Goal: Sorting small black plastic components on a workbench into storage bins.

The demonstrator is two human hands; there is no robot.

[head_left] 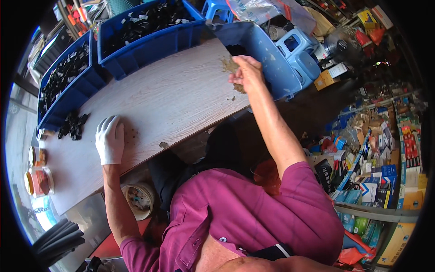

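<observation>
Cluttered workshop, stacked cartons and packets on shelves to the right, pale wood-grain tabletop [172,97] running slantwise across the middle. Nearest the bare right hand [247,72]: a tilted blue plastic crate [267,50] overhanging the table's far edge, dark contents just visible inside its mouth, and a patch of brownish dusty debris [230,65] on the board right at the fingertips. Hand held loosely cupped, fingers curled down toward the debris and crate lip; cannot tell whether anything is pinched between them. Judged loose and crumbly, that debris — light, no stiffness, better swept or scraped along the board than picked up; likely to scatter or cling. Crate judged rigid, light when nearly empty, best gripped at the thick rim or a corner, though slippery if dusty. Further left, the left hand in a white glove [110,138] lying flat on the board, fingers spread, palm down, grasping nothing. Just beyond it, a small heap of black plastic parts [72,124], small, hard, easily rolled. Behind, two larger blue bins filled with black pieces [136,34] along the far edge. At the left end, orange-lidded jars [38,181]. Below the table edge, a round white tub [140,199].
</observation>
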